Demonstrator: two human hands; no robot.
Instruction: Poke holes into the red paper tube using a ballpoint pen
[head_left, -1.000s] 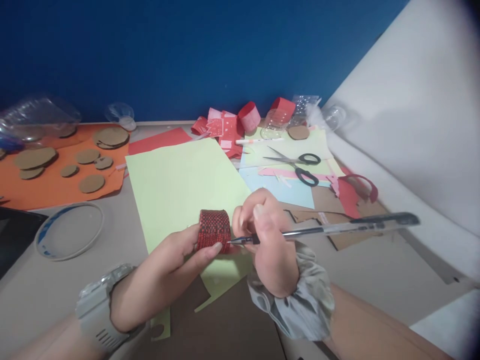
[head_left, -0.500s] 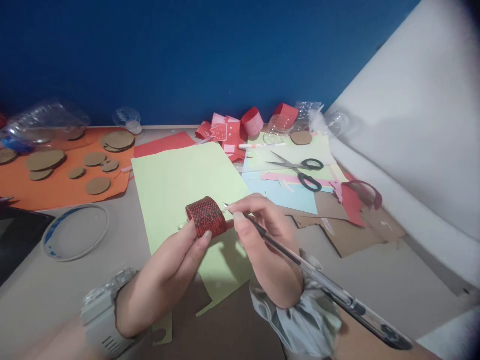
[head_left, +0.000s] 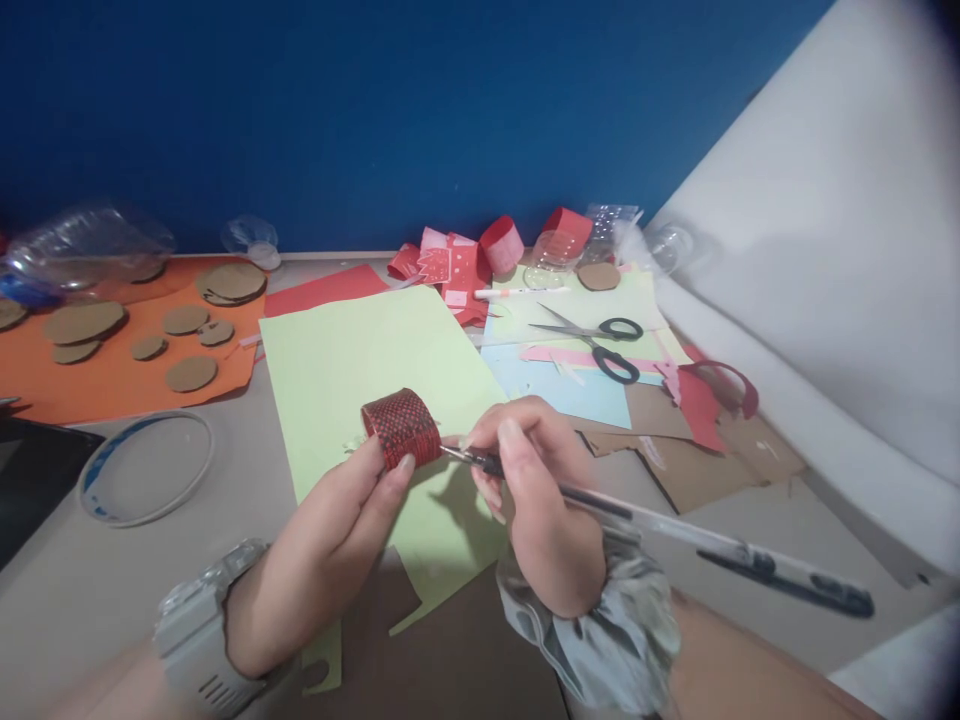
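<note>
My left hand [head_left: 330, 530] pinches a red paper ring [head_left: 403, 428] covered in a dark crosshatched pattern, its fingers partly inside the ring and the thumb on the outside. My right hand [head_left: 544, 500] grips a clear pen with dark parts [head_left: 660, 524], whose tip meets the ring's right edge. Both hands are above a light green sheet [head_left: 375, 340] with cut-out lower edges.
Scissors [head_left: 592, 335] lie on coloured paper at the right, by brown cardboard [head_left: 697, 470]. Cardboard discs [head_left: 191, 374] rest on orange paper [head_left: 142, 385] at the left, near a round hoop [head_left: 206, 470]. Red paper rings [head_left: 501, 245] line the back.
The pen tip has come down to the ring's right edge, and the pen lies flatter. My left hand and the ring have shifted slightly left.
</note>
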